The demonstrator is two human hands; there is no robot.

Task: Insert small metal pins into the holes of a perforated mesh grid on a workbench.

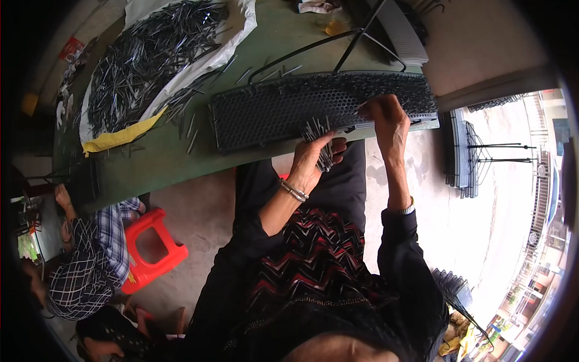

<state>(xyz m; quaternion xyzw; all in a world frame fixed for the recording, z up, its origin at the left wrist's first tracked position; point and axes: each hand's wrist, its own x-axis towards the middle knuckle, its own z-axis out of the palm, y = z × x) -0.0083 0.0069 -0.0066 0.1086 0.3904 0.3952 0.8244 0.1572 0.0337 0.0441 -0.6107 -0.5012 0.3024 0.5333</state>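
My left hand (309, 160) is closed around a bundle of thin dark strips (317, 129), held just off the table's near edge. Strip ends poke out above the fingers and below the palm. My right hand (391, 123) is bent over the right half of a long black panel (265, 117) full of small holes, its fingertips pinched together close to the surface. Whatever lies in that pinch is too small to make out. Many short dark pieces stand in the holes along the panel's far and right side; its left part shows bare holes.
The panel lies on a green table (181, 178). A white sack (241, 30) with a heap of dark strips is at the left, with loose strips beside it. Black rods (347, 54) rise behind the panel. A red stool (178, 253) and another person (84, 265) are lower left.
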